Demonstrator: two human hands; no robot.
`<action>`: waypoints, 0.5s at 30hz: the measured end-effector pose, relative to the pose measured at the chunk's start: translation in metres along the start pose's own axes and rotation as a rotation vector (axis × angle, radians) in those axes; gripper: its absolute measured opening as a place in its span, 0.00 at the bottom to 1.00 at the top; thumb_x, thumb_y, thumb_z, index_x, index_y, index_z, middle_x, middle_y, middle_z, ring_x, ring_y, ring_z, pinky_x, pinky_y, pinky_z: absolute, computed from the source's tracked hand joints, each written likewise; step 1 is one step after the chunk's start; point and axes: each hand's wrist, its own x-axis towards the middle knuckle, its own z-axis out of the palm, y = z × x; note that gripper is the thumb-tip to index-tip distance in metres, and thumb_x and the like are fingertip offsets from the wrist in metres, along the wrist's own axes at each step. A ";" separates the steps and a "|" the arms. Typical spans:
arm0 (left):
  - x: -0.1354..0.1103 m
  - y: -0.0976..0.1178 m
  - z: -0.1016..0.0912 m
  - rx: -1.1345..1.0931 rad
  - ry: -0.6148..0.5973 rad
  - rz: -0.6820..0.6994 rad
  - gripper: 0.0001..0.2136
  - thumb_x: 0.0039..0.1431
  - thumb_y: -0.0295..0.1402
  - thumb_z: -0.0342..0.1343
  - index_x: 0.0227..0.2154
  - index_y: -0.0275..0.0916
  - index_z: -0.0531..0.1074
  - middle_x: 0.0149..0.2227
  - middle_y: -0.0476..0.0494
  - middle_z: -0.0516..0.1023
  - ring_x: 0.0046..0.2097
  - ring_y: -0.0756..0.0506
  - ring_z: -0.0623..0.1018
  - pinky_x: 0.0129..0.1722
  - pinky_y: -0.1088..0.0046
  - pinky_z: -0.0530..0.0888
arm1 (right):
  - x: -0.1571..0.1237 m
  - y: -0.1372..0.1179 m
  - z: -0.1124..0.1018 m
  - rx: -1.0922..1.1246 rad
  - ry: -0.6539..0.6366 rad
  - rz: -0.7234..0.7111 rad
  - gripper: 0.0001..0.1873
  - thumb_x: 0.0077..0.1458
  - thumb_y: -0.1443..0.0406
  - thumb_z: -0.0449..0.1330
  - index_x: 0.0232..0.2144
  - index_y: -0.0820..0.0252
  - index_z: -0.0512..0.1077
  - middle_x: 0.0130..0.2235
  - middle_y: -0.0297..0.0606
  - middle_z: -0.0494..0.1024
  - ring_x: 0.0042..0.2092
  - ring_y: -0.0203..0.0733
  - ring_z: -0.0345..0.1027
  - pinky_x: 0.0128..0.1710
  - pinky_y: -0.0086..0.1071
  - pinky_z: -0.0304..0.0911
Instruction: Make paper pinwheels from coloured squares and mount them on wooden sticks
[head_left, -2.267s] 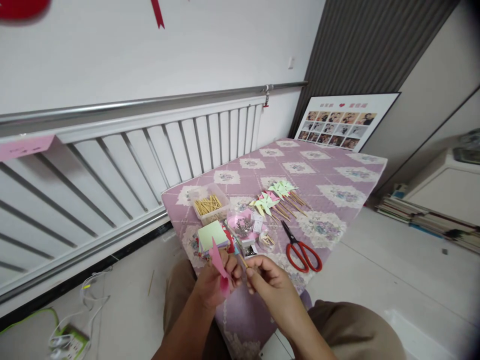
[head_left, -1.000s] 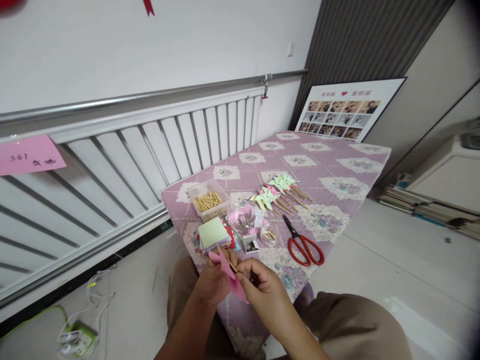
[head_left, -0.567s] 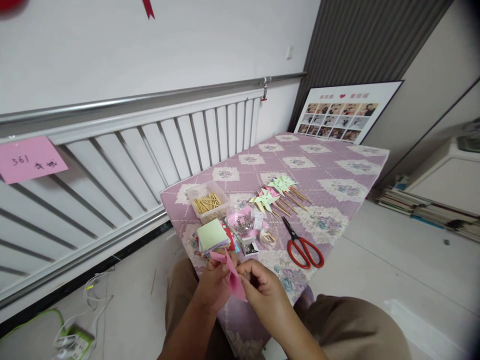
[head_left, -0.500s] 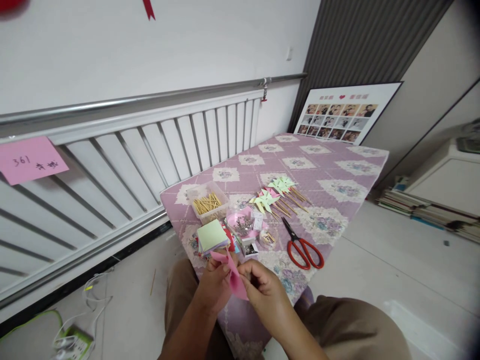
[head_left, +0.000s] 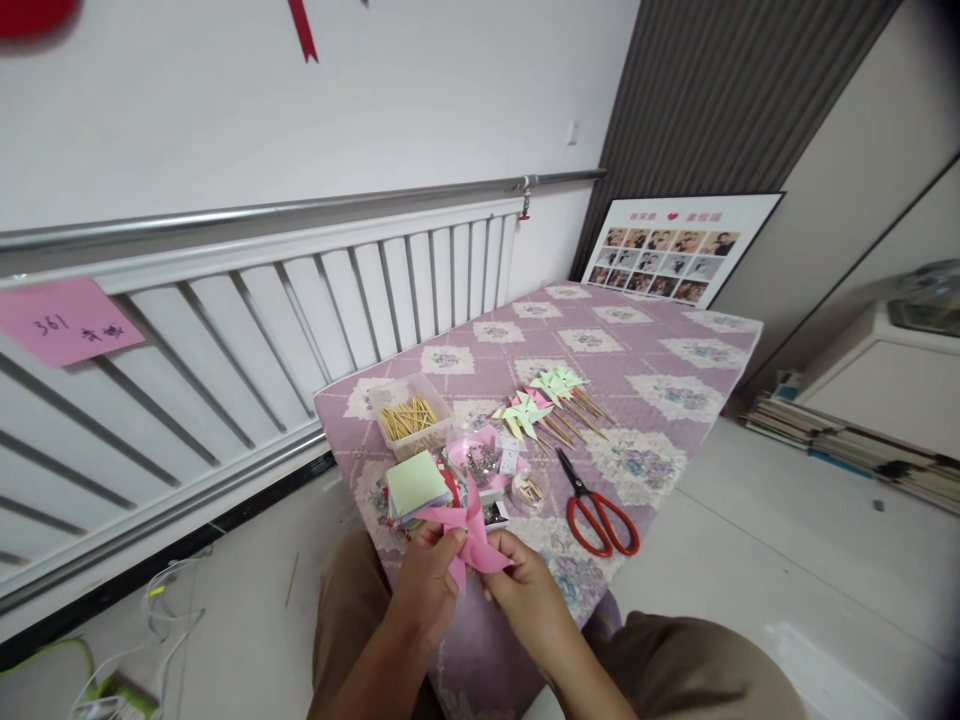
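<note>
In the head view, the left hand (head_left: 427, 585) and right hand (head_left: 525, 590) both pinch a pink paper pinwheel (head_left: 472, 535) above the quilted table (head_left: 660, 400)'s near edge, apparently gathering its blades at the centre, which calls for a steady hold while fastening.

Place: home, lived-in room | floral quilt (head_left: 660, 350) over low platform | photo collage board (head_left: 667, 250) propped against wall | white slatted panel (head_left: 262, 320) with pink handwritten note (head_left: 64, 320) | books (head_left: 832, 445) stacked on tiled floor beside cabinet (head_left: 877, 375) | paper pinwheels (head_left: 540, 400), scissors (head_left: 596, 505) laid out hobby-fashion
</note>
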 end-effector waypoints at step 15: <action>0.027 -0.009 -0.018 0.155 0.248 0.128 0.09 0.41 0.35 0.63 0.25 0.40 0.68 0.27 0.51 0.72 0.29 0.49 0.70 0.32 0.74 0.65 | -0.008 0.068 -0.023 -0.276 0.131 -0.041 0.07 0.44 0.63 0.57 0.18 0.58 0.66 0.20 0.30 0.66 0.26 0.36 0.59 0.28 0.29 0.57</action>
